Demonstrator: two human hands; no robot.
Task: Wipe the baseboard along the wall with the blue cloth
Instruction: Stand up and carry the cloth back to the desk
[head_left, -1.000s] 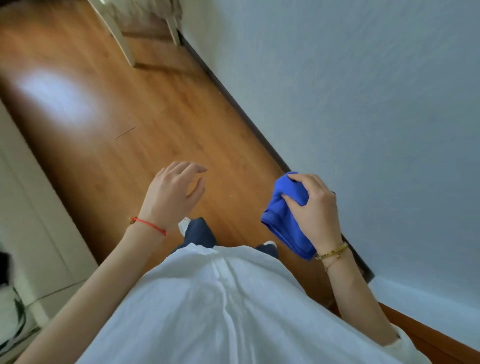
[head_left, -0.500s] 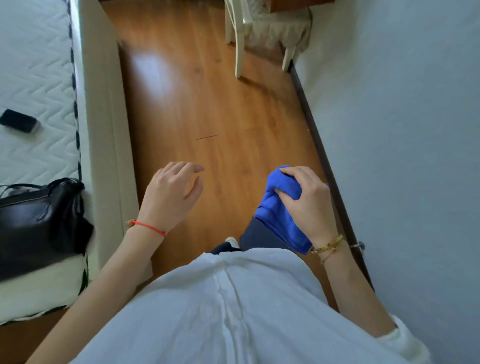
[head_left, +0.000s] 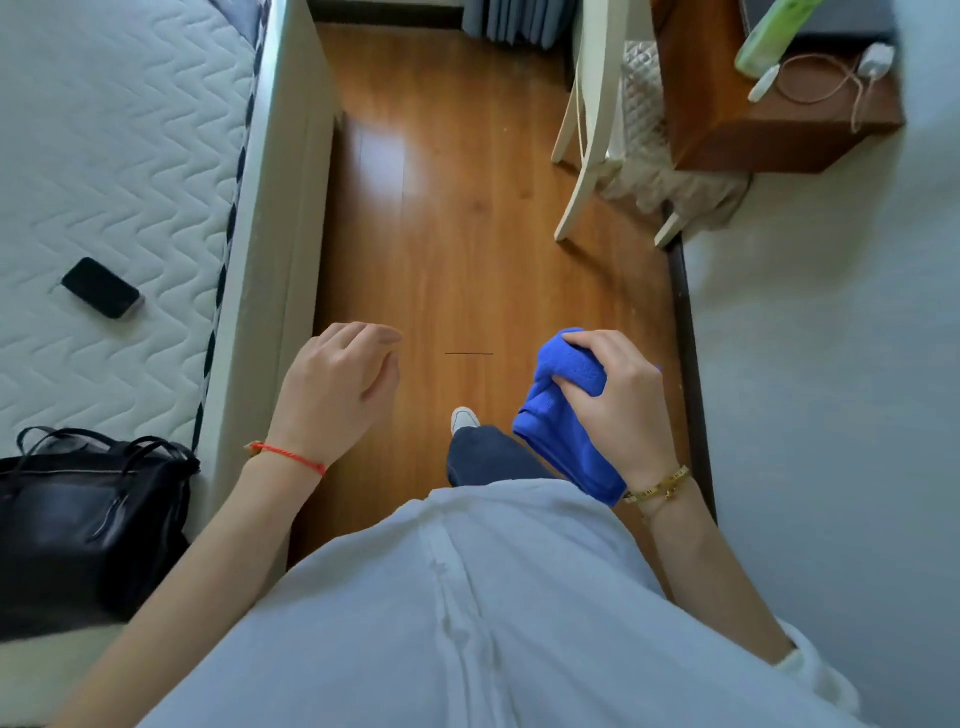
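Below, wood floor (head_left: 467, 234); dark baseboard (head_left: 688, 353) skirts wall (head_left: 831, 364).

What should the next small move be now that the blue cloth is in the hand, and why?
Probably bend down and bring the right hand toward the dark baseboard at the foot of the wall. That hand grips the bunched blue cloth up near the waist, well above the floor, so nothing touches the baseboard yet. The left hand is free to steady.
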